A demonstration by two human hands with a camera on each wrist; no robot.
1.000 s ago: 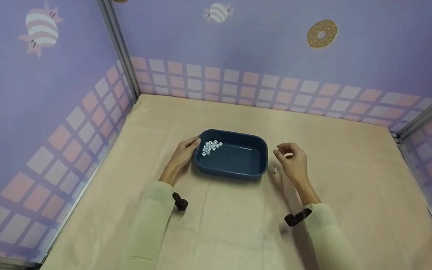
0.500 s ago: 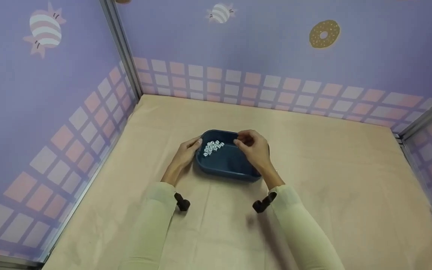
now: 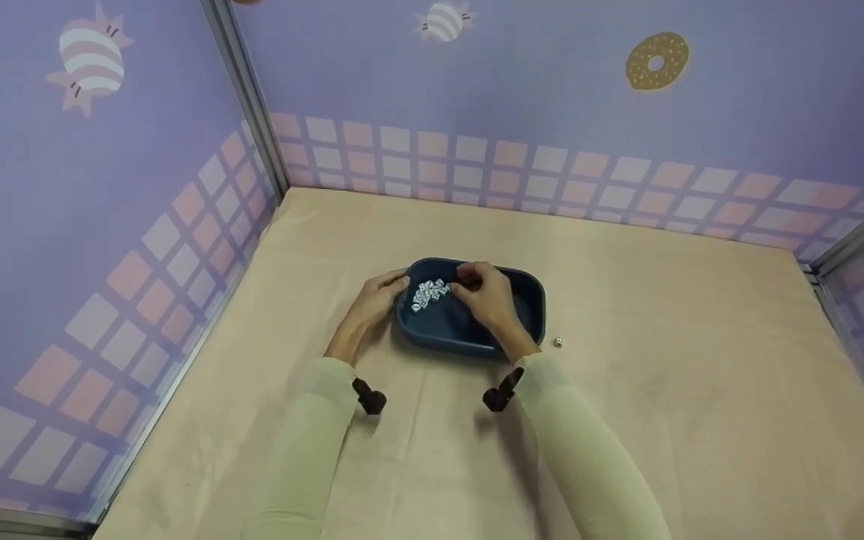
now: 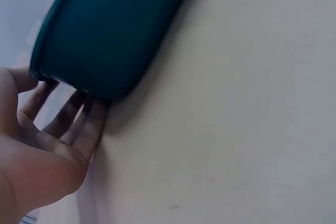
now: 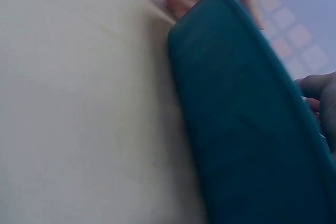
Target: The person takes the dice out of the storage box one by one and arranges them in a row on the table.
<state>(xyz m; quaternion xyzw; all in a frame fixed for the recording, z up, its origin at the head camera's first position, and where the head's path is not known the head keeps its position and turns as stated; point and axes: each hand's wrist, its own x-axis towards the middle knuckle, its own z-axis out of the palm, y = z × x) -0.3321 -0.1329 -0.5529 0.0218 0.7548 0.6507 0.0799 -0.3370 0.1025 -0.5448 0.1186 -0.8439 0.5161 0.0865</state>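
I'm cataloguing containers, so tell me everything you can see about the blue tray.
The blue tray is a rounded rectangle with fairly high walls and a smooth, slightly glossy surface, perhaps plastic. It sits open side up on the pale cloth, long sides running left to right. White dice lie heaped at its left end, which the left hand holds. The right hand is over it; whether they touch is unclear.

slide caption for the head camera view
The left hand grips one end of a blue tray, the right hand is by the white dice inside, and a lone die lies outside it.
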